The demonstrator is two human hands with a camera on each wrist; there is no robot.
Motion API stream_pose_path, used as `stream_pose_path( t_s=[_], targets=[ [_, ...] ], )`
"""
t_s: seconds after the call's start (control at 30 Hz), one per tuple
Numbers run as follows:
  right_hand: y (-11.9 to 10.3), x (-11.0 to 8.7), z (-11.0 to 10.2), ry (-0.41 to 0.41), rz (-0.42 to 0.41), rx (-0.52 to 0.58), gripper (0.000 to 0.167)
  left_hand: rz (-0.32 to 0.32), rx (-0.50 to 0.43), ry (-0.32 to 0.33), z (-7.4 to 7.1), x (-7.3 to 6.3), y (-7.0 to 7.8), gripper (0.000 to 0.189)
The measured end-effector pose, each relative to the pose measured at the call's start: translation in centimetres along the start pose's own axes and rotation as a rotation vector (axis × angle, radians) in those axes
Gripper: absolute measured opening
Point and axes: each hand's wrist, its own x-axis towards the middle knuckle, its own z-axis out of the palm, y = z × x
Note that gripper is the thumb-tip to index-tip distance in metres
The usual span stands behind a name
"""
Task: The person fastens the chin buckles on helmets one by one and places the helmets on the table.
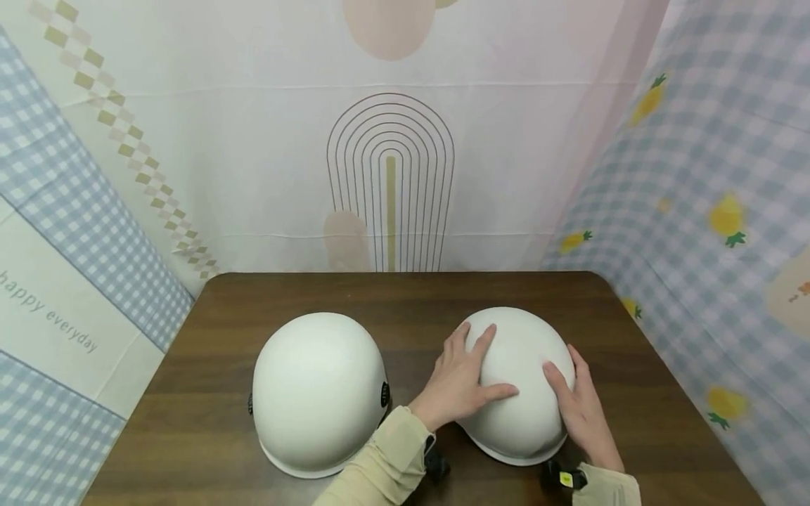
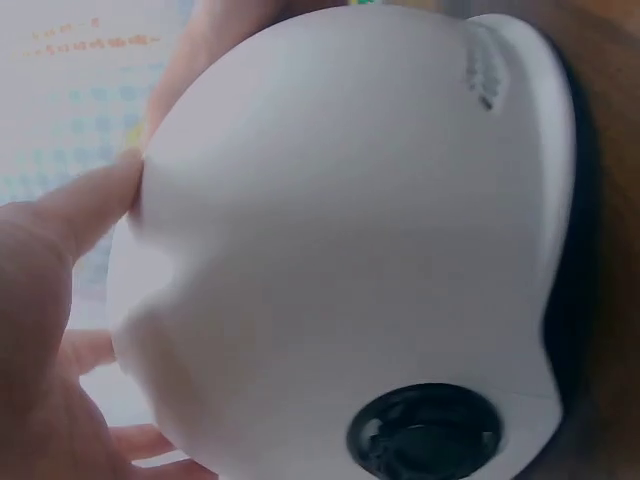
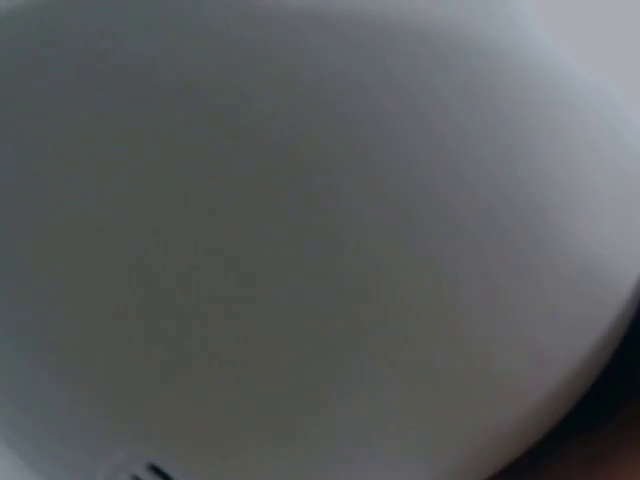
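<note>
White, smooth-shelled helmet [image 1: 522, 344], dome upward, sits on a dark wood-grain table [image 1: 211, 330], near the right side, with both of a person's hands on it. Left hand [image 1: 458, 377]: fingers spread and nearly straight over the left side and top, thumb stretched across the front. Right hand [image 1: 583, 407]: thumb laid on the dome, fingers extended along its right side. Neither set of fingers is curled tight; together the palms and fingers cup the shell. The left wrist view shows a round black vent [image 2: 425, 432] low on this helmet; the right wrist view is filled by blurred shell.

A second white helmet [image 1: 319, 386] stands dome up to the left, apart from the first and untouched by the fingers.

The step in hand looks like steadying or positioning the right-hand helmet. A next move would likely call for even pressure from both sides, since the rounded shell could slip under flat fingers.

Both helmets are hollow vessels facing down, so whatever their insides hold cannot be told.
</note>
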Motion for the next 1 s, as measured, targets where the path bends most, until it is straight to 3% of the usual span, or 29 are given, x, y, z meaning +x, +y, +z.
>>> stream_pose_path(
  t_s=[0.3,0.47,0.57,0.77,1.0],
  targets=[
    [0.5,0.0,0.2,-0.013,-0.036,0.061,0.089,-0.111,-0.114,-0.013,0.9,0.5,-0.1,0.097],
    [0.5,0.2,-0.2,-0.021,0.036,0.027,0.092,-0.098,-0.264,-0.059,1.2,1.0,-0.4,0.097],
    [0.8,0.1,-0.4,-0.013,0.029,0.048,0.088,-0.095,-0.309,-0.070,1.4,1.2,-0.4,0.096],
    [1.4,-0.5,-0.5,0.007,0.033,0.108,0.079,-0.109,-0.337,-0.071,1.9,1.2,-0.2,0.098],
    [0.7,-0.4,0.2,0.047,0.052,0.160,0.081,-0.130,-0.315,-0.034,1.6,1.2,-0.4,0.105]
  ],
)
